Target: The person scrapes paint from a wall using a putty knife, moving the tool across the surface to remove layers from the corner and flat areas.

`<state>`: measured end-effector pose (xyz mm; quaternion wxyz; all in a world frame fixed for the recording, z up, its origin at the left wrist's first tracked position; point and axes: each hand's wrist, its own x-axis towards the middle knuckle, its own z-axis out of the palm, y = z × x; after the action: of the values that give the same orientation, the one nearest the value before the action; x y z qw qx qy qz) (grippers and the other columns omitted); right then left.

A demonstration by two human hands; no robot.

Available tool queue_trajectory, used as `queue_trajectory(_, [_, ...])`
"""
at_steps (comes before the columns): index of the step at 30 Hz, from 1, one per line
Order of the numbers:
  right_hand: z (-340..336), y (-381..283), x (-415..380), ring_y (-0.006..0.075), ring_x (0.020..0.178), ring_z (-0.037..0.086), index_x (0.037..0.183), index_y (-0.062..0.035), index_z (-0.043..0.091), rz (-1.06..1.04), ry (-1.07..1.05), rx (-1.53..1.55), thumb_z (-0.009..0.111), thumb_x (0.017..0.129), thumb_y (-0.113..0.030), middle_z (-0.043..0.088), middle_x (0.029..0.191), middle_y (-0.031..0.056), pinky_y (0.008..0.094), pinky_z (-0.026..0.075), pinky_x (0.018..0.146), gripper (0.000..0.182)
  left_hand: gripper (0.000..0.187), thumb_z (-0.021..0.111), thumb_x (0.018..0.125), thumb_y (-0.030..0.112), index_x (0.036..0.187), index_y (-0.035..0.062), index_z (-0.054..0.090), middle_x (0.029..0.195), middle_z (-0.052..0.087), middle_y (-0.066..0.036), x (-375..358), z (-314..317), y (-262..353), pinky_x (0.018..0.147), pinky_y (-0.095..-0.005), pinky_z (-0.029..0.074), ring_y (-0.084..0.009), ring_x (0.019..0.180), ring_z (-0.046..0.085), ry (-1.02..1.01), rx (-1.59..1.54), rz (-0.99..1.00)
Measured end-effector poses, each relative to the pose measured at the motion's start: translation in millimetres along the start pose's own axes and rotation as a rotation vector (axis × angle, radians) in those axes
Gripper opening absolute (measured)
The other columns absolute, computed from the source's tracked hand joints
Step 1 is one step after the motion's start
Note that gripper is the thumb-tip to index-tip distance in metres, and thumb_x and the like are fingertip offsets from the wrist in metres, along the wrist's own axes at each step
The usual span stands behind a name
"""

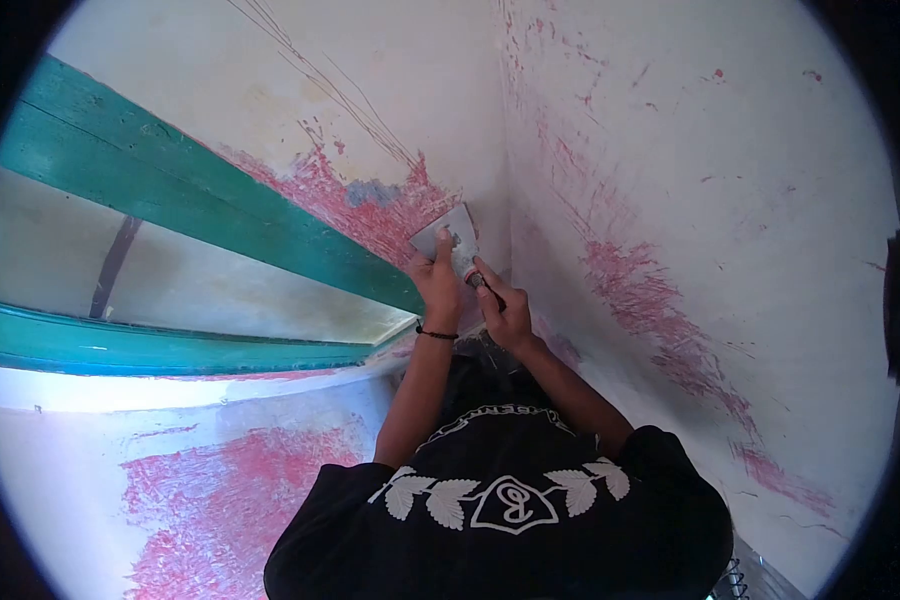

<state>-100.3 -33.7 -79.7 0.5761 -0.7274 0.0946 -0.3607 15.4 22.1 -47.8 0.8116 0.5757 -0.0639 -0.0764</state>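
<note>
My right hand is wrapped round the dark handle of a paint scraper with a wide, whitish-smeared blade. My left hand, with a dark bracelet at the wrist, grips the blade, its thumb lying on the blade's face. The blade's far edge is up against the wall, beside a rough patch of pink scraped paint. A small blue-grey spot shows within that patch. The fingers of my left hand behind the blade are mostly hidden.
A green wooden frame crosses the left side, close to my left hand. The right wall meets the scraped wall in a corner and bears pink scratches. Another large pink patch lies at lower left.
</note>
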Motion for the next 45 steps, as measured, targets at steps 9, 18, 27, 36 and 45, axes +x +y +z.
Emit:
queue_trajectory(9, [7.4, 13.2, 4.2, 0.0066, 0.065, 0.051, 0.141, 0.0006, 0.055, -0.106, 0.057, -0.018, 0.054, 0.099, -0.011, 0.064, 0.078, 0.0043, 0.0251, 0.045, 0.061, 0.043, 0.019, 0.069, 0.097, 0.018, 0.103, -0.0007, 0.071, 0.098, 0.069, -0.002, 3.2, -8.7, 0.3, 0.076, -0.0275, 0.049, -0.0096, 0.085, 0.061, -0.045, 0.001, 0.016])
queue_trajectory(18, [-0.3, 5.9, 21.8, 0.0058, 0.057, 0.048, 0.143, -0.0013, 0.054, -0.041, 0.058, 0.015, 0.054, 0.101, -0.013, 0.053, 0.064, -0.0012, 0.025, 0.042, 0.054, 0.043, 0.032, 0.068, 0.098, 0.028, 0.096, -0.004, 0.072, 0.088, 0.07, -0.003, 7.9, 21.1, 28.5, 0.069, -0.0272, 0.048, -0.0087, 0.078, 0.06, -0.032, 0.095, 0.149])
queue_trajectory(27, [-11.1, -11.1, 28.8, 0.0062, 0.056, 0.047, 0.142, -0.0024, 0.056, -0.023, 0.02, 0.054, 0.054, 0.101, -0.012, 0.052, 0.063, -0.0008, 0.0246, 0.042, 0.055, 0.042, 0.027, 0.064, 0.1, 0.024, 0.101, -0.0025, 0.07, 0.091, 0.068, -0.001, 3.6, 31.5, 36.7, 0.068, -0.0263, 0.047, -0.0084, 0.078, 0.058, -0.046, -0.03, 0.109])
queue_trajectory(36, [-9.9, 5.6, 14.5, 0.0059, 0.056, 0.046, 0.141, -0.0015, 0.056, -0.024, 0.016, 0.028, 0.054, 0.101, -0.012, 0.051, 0.062, -0.0011, 0.0248, 0.042, 0.055, 0.041, 0.028, 0.063, 0.101, 0.024, 0.1, -0.0033, 0.07, 0.092, 0.072, -0.006, -10.5, 27.6, 30.8, 0.07, -0.028, 0.052, -0.0122, 0.079, 0.065, -0.017, 0.003, 0.063])
queue_trajectory(45, [-8.8, 4.3, 18.1, 0.0056, 0.058, 0.046, 0.139, -0.0003, 0.058, 0.032, 0.019, 0.055, 0.054, 0.101, -0.013, 0.052, 0.066, -0.001, 0.0245, 0.04, 0.055, 0.04, 0.024, 0.064, 0.1, 0.021, 0.103, -0.0031, 0.069, 0.094, 0.07, -0.006, -2.6, 29.0, 27.9, 0.073, -0.0284, 0.052, -0.0125, 0.083, 0.064, -0.02, -0.087, 0.09])
